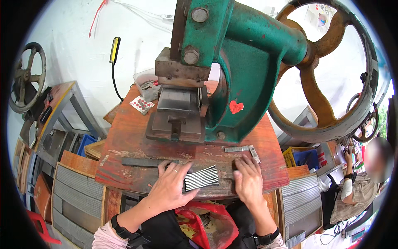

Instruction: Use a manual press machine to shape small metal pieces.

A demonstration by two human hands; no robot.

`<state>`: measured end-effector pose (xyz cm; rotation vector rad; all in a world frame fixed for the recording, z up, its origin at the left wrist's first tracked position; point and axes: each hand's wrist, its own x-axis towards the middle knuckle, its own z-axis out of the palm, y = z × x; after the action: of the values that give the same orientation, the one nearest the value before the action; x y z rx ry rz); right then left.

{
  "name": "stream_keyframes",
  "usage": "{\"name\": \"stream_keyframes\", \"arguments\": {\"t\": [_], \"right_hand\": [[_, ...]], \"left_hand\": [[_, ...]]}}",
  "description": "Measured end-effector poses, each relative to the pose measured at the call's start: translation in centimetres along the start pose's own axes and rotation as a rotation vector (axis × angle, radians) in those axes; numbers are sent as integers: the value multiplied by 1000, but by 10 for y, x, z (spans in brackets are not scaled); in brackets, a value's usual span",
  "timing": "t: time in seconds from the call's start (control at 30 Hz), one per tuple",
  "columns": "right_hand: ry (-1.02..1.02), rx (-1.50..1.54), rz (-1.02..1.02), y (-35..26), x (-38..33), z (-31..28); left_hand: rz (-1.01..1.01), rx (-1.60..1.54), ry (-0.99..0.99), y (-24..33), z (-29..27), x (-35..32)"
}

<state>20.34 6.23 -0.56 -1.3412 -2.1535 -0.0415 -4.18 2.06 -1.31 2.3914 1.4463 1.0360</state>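
Observation:
My left hand (169, 185) is over the front of the wooden bench, its thumb and forefinger closed about the left end of a bundle of thin metal strips (202, 178). The strips lie side by side, showing light and dark lines. To the right, my right hand (249, 180) rests on the bench with fingers stretched forward. Its fingertips are beside a short pale metal strip (254, 154), which lies by a flat metal piece (236, 149). A long dark bar (143, 162) reaches toward my left fingers. What is under my right palm is hidden.
Behind my hands stands a green press (253, 83) with a metal die block (178, 99) and large rusty handwheel (315, 87). Trays of metal strips (78, 195) (300, 199) flank the bench (124, 141). A red bag (209, 226) is below. Another person (360, 195) sits at right.

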Motion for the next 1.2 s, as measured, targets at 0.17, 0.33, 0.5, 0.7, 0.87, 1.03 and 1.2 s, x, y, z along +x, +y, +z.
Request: {"name": "stream_keyframes", "arguments": {"t": [0.17,0.33,0.5,0.7,0.87,1.03,1.2], "right_hand": [[68,57,-43,12,-7,8],[118,69,13,12,-11,13],[145,90,12,12,-9,12],[163,113,32,12,-10,12],[193,121,37,12,-10,13],[196,129,35,13,-10,15],[210,126,37,13,-10,14]], "left_hand": [[110,210,-14,8,0,5],[84,233,-34,22,14,21],[189,294,-51,27,31,31],[115,260,-83,27,27,37],[-628,-1240,-252,33,14,31],[-865,-2093,-290,46,18,8],[-867,-2237,-309,58,23,-2]]}}
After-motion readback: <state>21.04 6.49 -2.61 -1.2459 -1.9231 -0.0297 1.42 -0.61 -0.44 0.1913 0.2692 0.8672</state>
